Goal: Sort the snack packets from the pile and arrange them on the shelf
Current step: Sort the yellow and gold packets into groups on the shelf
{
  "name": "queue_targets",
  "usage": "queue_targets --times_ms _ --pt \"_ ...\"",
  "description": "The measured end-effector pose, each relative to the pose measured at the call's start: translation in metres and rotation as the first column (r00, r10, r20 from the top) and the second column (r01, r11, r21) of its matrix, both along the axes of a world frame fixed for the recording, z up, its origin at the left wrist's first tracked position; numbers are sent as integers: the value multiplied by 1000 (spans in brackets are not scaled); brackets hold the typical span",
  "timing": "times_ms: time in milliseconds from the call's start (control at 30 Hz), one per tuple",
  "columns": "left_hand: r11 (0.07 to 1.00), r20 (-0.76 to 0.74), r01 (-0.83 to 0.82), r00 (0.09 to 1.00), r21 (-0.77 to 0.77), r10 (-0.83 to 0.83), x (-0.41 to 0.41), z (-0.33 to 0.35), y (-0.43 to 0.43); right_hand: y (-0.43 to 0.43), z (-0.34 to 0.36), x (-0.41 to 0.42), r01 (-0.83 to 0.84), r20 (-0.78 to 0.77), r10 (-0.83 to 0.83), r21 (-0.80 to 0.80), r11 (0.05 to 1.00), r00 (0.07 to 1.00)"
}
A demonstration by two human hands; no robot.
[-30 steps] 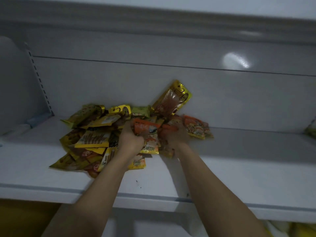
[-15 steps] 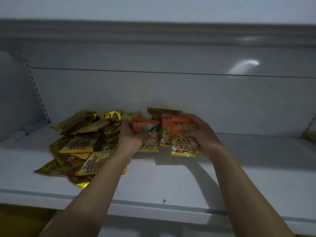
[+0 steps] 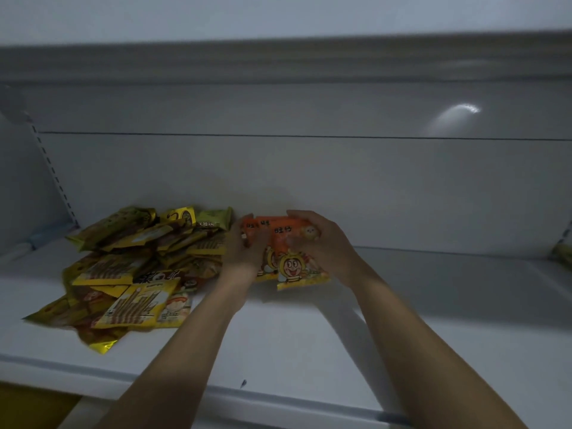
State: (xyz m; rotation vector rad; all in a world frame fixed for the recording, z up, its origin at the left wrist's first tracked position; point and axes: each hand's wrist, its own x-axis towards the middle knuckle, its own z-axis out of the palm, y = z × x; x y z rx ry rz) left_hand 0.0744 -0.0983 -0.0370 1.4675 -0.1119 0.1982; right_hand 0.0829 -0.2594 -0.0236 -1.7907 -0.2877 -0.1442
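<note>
A wide white metal shelf (image 3: 433, 305) fills the lower half of the view, its front lip running across the bottom. Behind it rises a pale grey back panel (image 3: 278, 181) with one thin horizontal seam and a bright patch of glare (image 3: 455, 114) at upper right. The grey underside of the upper shelf (image 3: 278, 61) spans the top.

On the left part of the shelf lies a loose pile of yellow and gold foil snack packets (image 3: 133, 267). They overlap at all angles, with a green packet at the back near the panel. Several show printed brown sticks.

Just to the right of the pile, both bare forearms reach in from below. Between them is a small bunch of orange-and-yellow snack packets (image 3: 291, 264) printed with a cartoon face. The bunch stands upright and fanned, its lower edges on or just above the shelf.

The left hand (image 3: 244, 252) clasps the bunch's left side, its curled fingers wrapping the edge. The right hand (image 3: 328, 246) grips the right side, its fingers (image 3: 301, 216) hooked over the orange top edge.

A slotted metal upright (image 3: 52, 171) runs down the left corner. A greenish packet (image 3: 561, 252) shows at the far right edge, too blurred to read. A small dark speck (image 3: 244, 383) marks the front of the shelf.
</note>
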Motion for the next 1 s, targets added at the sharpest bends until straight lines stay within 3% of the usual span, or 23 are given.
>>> queue_targets --times_ms 167,267,333,433,467,533,600,667,767,833,900,1000 --pt "1000 81 10 997 26 -12 -1 -13 -8 10 -6 12 101 132 -84 -124 987 988" --pt "997 97 -73 993 3 72 4 -18 -12 15 -9 21 32 144 3 -237 971 990" --pt "991 101 -133 986 -20 134 7 -22 -13 12 -8 28 -17 142 51 -232 973 989" --pt "975 88 -222 971 -8 222 4 -28 -14 -11 -7 46 175 175 -145 -169 970 974" --pt "967 71 -253 965 -6 253 3 -32 -13 -21 -12 53 259 184 -225 -187 948 957" --pt "951 50 -310 949 -14 311 2 -37 -8 -37 -31 65 366 245 -291 -367 855 925" --pt "933 56 -359 932 4 358 5 -41 0 -42 -54 70 356 263 -244 -593 722 933" --pt "924 51 -381 924 31 379 5 -43 4 -41 -68 70 332 248 -220 -705 627 943" --pt "920 64 -389 921 48 385 3 -46 6 -31 -67 67 435 372 -234 -687 581 899" --pt "919 56 -390 920 54 387 1 -48 7 -20 -60 60 470 428 -224 -649 598 876" --pt "920 48 -391 920 42 389 0 -50 9 -12 -58 54 465 425 -222 -644 607 878" --pt "918 40 -395 919 41 393 -2 -51 10 -17 -61 53 474 378 -286 -717 512 881"
